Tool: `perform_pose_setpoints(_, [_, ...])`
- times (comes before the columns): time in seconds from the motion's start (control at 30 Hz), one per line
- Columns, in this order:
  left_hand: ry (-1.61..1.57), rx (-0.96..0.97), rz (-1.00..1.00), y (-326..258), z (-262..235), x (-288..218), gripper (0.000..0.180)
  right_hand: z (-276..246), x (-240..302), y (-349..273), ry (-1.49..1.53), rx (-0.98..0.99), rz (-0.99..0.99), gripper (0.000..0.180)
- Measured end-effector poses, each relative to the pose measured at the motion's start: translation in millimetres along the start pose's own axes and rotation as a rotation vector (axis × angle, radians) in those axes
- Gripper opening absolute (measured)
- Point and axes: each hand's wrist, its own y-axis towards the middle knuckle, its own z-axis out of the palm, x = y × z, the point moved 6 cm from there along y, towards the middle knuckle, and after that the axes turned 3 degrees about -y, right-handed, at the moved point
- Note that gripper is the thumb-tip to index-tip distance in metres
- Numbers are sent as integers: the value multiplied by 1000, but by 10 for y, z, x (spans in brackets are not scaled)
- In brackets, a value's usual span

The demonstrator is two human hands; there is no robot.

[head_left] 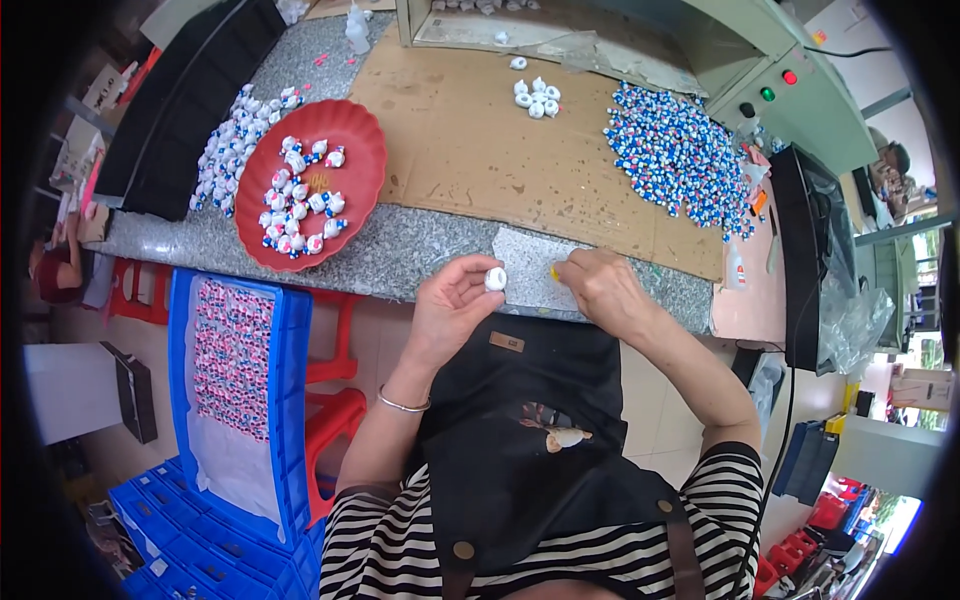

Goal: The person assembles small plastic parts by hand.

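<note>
Just over the table's near edge, my left hand (450,300) pinches a small white rounded piece (496,280) between thumb and fingertips. Close by on the right, my right hand (606,288) is closed, and a bit of something small and yellow (555,272) shows at its fingertips; its kind is hidden by the fingers. Both hands are above a speckled pale sheet (525,243) on the stone tabletop. Several loose white pieces (537,98) sit together on the cardboard farther back. The two hands are apart.
On the left a red scalloped plate (372,150) holds white figures with blue and pink parts; more figures (225,150) lie behind it. A big heap of small blue-and-white pieces (670,150) covers the cardboard's (450,150) right side. A blue crate (180,340) stands at lower left.
</note>
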Motion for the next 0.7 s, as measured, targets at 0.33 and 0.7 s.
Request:
perform_pose_setpoints(0.33, [469, -103, 288, 84, 290, 169, 26, -242, -73, -168, 480, -157, 421, 16])
perform_pose_setpoints(0.7, [554, 360, 199, 165, 607, 64, 33, -435, -2, -247, 709, -143, 355, 14])
